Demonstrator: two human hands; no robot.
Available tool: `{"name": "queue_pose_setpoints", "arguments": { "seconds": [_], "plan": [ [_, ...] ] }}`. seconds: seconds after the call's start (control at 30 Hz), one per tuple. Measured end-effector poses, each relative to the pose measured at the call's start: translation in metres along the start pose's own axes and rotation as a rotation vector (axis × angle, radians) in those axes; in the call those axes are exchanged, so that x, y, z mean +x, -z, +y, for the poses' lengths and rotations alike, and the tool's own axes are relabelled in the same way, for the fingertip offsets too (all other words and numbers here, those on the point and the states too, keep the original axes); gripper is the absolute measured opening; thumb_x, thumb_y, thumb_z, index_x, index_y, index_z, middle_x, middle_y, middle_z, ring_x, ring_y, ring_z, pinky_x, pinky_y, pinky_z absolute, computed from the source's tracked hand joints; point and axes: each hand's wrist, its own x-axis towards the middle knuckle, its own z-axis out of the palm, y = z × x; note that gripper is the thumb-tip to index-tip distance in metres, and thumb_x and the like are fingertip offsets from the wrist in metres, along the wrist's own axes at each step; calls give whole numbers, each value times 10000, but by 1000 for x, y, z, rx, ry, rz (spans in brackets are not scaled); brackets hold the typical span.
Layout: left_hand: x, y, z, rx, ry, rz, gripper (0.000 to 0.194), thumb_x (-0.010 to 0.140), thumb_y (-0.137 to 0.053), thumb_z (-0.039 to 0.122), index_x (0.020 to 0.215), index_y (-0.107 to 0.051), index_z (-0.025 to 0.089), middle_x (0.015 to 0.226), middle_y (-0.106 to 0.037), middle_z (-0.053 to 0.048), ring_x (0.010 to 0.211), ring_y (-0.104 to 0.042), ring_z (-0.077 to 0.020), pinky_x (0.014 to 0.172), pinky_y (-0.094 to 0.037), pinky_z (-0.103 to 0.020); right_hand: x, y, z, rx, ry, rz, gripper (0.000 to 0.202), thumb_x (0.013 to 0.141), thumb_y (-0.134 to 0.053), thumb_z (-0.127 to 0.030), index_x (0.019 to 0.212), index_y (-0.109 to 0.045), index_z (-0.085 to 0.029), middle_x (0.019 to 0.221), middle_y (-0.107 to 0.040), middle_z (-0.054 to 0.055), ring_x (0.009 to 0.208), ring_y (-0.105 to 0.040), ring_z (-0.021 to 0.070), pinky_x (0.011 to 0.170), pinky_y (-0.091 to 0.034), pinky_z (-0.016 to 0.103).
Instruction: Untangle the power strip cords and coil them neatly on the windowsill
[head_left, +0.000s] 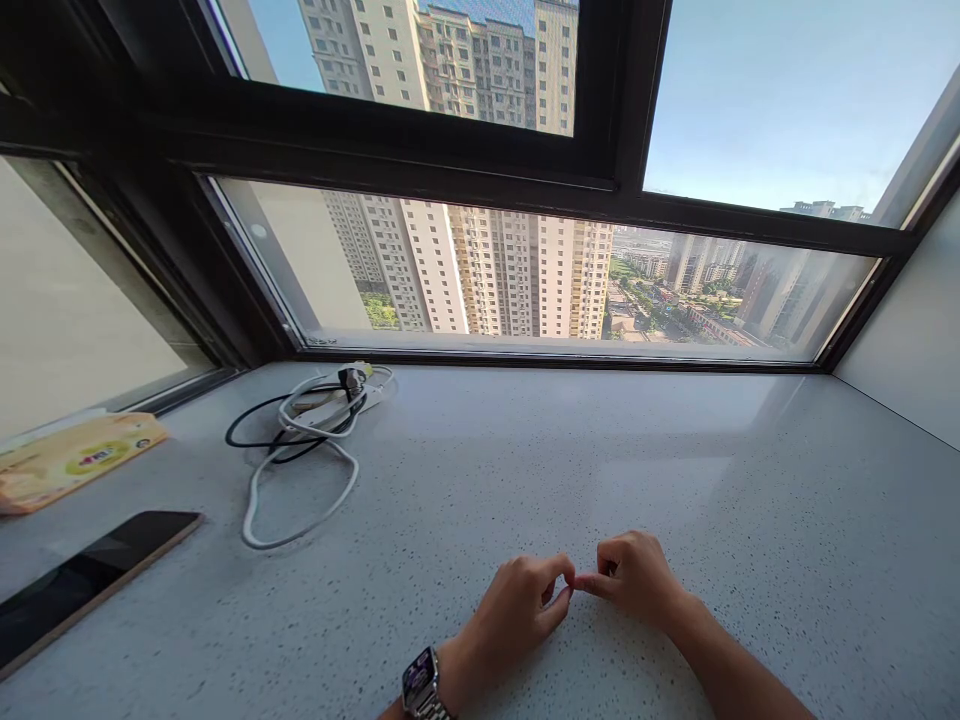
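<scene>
Over the speckled counter, my left hand [517, 610] and my right hand [637, 575] meet at their fingertips. The thumb and index finger of my left hand are pinched together around the tip of the right hand's outstretched digit, which looks like the thumb. The other fingers of my right hand are curled in, with no object visible in them. A smartwatch [420, 680] with a metal band is on my left wrist. Anything small between the fingertips is too tiny to make out.
The pale speckled counter [480, 470] runs back to a dark window frame [450, 165]. A power strip with tangled black and white cables [322, 410] lies at the back left. A phone [90, 575] and a yellow tissue pack [82, 460] lie at far left.
</scene>
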Motion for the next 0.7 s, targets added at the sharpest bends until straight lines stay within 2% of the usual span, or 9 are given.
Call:
{"name": "queue_pose_setpoints", "arguments": {
  "seconds": [0.37, 0.7],
  "plan": [
    [0, -1, 0, -1, 22, -20, 204, 834, -483, 233, 848, -677, 171, 531, -431, 45, 498, -368, -94, 522, -233, -219, 0, 1, 0, 9, 2, -9, 630, 769, -525, -715, 485, -561, -154, 440, -454, -25, 435, -298, 65, 464, -208, 228],
    [1, -2, -2, -12, 20, -8, 207, 827, -499, 233, 865, -696, 182, 530, -434, 45, 502, -377, -97, 527, -244, -226, 0, 1, 0, -17, 0, -4, 596, 768, -551, -692, 501, -598, -162, 465, -519, -12, 439, -349, 72, 468, -225, 230]
  ]
}}
